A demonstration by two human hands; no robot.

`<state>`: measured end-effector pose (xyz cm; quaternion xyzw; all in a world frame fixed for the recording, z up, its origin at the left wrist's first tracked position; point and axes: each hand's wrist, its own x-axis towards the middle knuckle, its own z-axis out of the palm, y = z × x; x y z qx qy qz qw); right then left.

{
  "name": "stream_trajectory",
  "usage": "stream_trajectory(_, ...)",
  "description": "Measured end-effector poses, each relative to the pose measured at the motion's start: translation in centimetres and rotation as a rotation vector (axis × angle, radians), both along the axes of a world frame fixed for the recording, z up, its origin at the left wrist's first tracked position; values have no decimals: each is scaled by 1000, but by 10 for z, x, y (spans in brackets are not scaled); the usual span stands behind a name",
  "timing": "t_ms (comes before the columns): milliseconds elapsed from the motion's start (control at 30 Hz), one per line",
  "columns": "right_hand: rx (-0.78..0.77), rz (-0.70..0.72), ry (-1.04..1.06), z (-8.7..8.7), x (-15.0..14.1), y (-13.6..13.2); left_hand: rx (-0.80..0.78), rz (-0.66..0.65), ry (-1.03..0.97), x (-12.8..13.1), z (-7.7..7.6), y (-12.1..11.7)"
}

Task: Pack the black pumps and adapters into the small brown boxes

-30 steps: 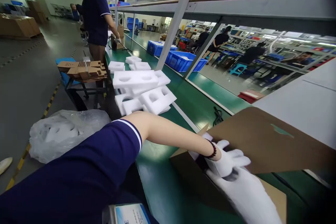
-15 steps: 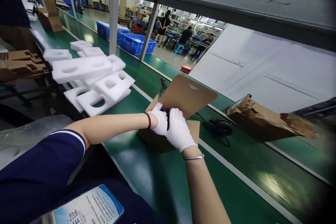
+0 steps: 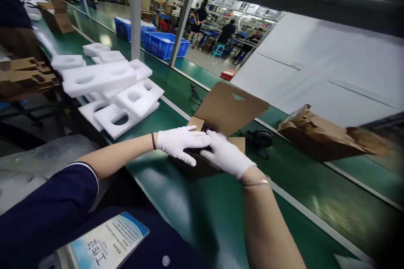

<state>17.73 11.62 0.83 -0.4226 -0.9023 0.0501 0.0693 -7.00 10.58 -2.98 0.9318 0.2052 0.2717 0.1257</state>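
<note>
An open cardboard box [image 3: 230,107] stands on the green belt with its lid raised and a dark item, partly hidden, inside. My left hand [image 3: 181,143], in a white glove, stretches flat over the box opening with thumb and fingers apart and nothing in it. From the other side my right hand [image 3: 227,155], gloved too, reaches over the opening, its fingers slightly bent and apart. The two hands' fingertips meet or overlap above the dark contents. Just beyond the box lies a black corded device [image 3: 260,138] that looks like a headset.
White foam inserts [image 3: 99,76] with cut-out holes are piled on the left of the belt [image 3: 176,185]. Crumpled brown paper packaging [image 3: 318,134] lies at the right. Blue bins [image 3: 166,45] stand behind the metal post [image 3: 135,12]. A co-worker [image 3: 14,8] stands at far left.
Both hands were closed together down at the dark item in the box. The left has drawn back and spread its fingers; the right has moved slightly right and loosened.
</note>
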Motion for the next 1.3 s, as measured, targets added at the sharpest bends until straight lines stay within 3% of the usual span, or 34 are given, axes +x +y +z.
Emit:
stream_trajectory(100, 59, -272, 554, -10, 58, -7, 141, -99, 262, 19, 4, 7)
stream_trajectory(167, -56, -435, 966, -29, 77, -5, 187, -124, 330, 25, 7, 12)
stream_trajectory(233, -284, -423, 1207, -52, 70, 7, 186, -138, 348, 27, 8, 18)
stream_trajectory(300, -365, -334, 1275, -72, 44, 24, 129, -143, 321, 29, 6, 20)
stream_trajectory(367, -315, -267, 1311, -84, 18, 40, -30, -115, 194, 30, 2, 15)
stream_trajectory(433, -234, -252, 1361, -90, 5, 50, -307, -10, -96, 28, -2, 3)
stream_trajectory(533, -150, -274, 1374, -91, 15, 45, -742, 242, -644, 22, -2, -19)
stream_trajectory(633, -37, -218, 1217, -86, 34, 20, -952, 371, -794, 16, 5, -33)
stream_trajectory(733, 38, -109, 945, -78, 39, -11, -854, 406, -787, 20, 3, -36)
stream_trajectory(833, 108, -89, 794, -76, 32, -31, -711, 473, -899, 29, -20, -34)
stream_trajectory(933, 230, -78, 830, -87, 26, -38, -602, 522, -968, 33, -51, -32)
stream_trajectory(1000, 300, -63, 882, -97, 24, -38, -493, 472, -930, 29, -64, -30)
stream_trajectory(1133, 402, -91, 963, -109, 18, -40, -296, 299, -775, 17, -73, -24)
stream_trajectory(1300, 464, -167, 976, -113, 10, -42, -189, 334, -775, 19, -78, -23)
